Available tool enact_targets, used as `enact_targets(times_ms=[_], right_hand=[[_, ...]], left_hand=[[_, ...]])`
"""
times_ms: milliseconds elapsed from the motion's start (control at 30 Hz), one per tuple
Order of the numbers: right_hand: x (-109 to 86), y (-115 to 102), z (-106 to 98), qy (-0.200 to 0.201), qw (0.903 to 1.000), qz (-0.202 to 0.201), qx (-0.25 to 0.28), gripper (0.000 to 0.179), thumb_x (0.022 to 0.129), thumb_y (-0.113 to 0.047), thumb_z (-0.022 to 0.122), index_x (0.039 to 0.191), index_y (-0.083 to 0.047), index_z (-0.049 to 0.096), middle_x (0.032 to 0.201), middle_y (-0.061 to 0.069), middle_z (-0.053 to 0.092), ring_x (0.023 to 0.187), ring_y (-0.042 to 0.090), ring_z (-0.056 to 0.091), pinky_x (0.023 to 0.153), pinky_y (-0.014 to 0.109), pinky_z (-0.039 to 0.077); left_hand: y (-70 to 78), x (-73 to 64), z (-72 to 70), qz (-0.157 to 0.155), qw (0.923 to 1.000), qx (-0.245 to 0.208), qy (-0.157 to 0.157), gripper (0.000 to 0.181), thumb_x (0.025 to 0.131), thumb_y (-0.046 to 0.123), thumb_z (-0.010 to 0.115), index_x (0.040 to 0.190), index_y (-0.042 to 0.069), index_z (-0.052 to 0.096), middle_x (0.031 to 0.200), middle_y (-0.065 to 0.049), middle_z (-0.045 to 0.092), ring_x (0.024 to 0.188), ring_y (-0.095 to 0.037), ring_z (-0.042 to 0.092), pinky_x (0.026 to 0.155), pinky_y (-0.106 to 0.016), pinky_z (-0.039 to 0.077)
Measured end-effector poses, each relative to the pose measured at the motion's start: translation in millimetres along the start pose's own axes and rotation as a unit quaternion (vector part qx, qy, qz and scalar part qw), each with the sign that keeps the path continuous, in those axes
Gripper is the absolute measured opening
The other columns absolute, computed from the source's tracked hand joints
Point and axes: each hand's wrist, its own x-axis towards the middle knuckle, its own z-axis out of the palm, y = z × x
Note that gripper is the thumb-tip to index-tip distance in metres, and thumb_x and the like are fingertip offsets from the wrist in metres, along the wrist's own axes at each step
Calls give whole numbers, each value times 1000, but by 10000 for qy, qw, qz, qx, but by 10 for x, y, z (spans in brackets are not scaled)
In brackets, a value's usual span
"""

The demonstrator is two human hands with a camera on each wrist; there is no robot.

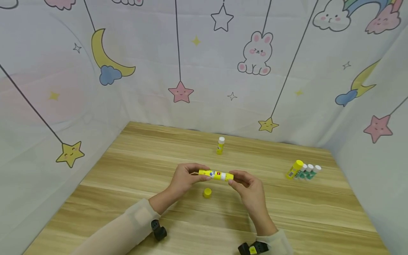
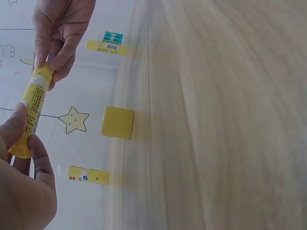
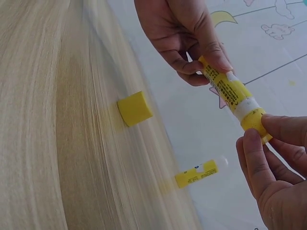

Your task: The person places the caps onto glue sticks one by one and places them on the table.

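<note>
Between both hands a yellow-and-white glue stick (image 1: 218, 175) is held level above the table. My left hand (image 1: 185, 178) grips its left end with thumb and fingers. The right hand (image 1: 254, 191) pinches the yellow right end; in the right wrist view, thumb and fingertips close round that yellow end (image 3: 255, 122), beside a white band. Below the stick a yellow cap (image 1: 207, 193) stands on the table, apart from both hands. Farther back, a smaller yellow glue stick with a white cap (image 1: 220, 146) stands upright.
On the right of the wooden table (image 1: 143, 148) stand a larger yellow glue stick (image 1: 294, 169) and several small green tubes with white caps (image 1: 309, 171), close together. A white curtain with printed stars and moons (image 1: 153, 53) encloses the table's back and sides.
</note>
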Motion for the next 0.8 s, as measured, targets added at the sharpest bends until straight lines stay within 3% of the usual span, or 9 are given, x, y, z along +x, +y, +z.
enact_targets(times_ms=[800], right_hand=[[6,0,24,-21,10000,25,5,26,88,-9,79,113,-7,74,114,10,72,101,20,69,84,25,57]], left_hand=[[-17,-14,1,25,10000,-12,7,30,78,9,88,106,4,79,107,-10,76,97,-21,69,82,-29,59]])
